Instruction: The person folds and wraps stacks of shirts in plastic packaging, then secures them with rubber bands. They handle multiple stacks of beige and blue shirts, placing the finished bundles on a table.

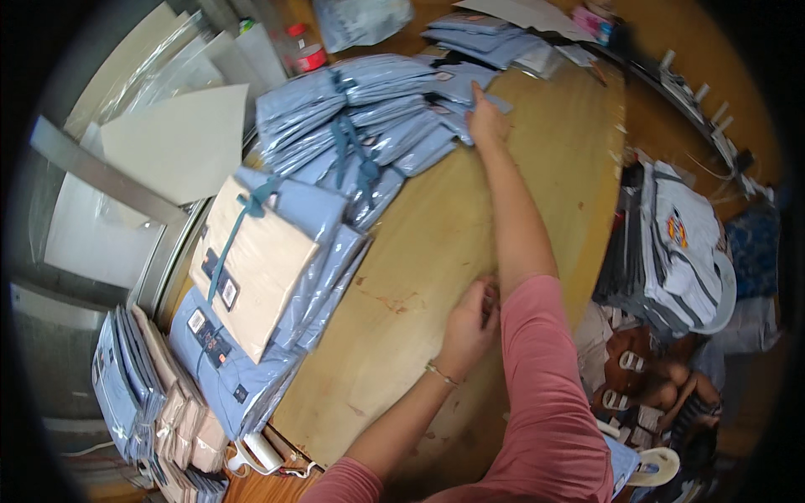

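My right hand point(487, 123) reaches to the far part of the table, index finger stretched out, at the edge of folded light-blue garments in clear bags point(457, 84). I cannot tell whether it presses on them. Nearer to me, my left hand point(471, 323) hovers beside my right forearm, fingers curled in and partly hidden, with nothing visible in them. Left of my hands lie bundles of bagged blue garments point(293, 126) tied with teal strips. In front of these, a cream folded garment point(251, 264) with a teal strip rests on more blue ones.
The brown tabletop point(402, 277) has a curved right edge. A red-capped bottle point(306, 50) and more blue packs point(482, 38) stand at the back. White and dark garments point(683, 243) are piled right. Blue and beige stacks point(126, 386) sit lower left. A person point(696, 402) sits lower right.
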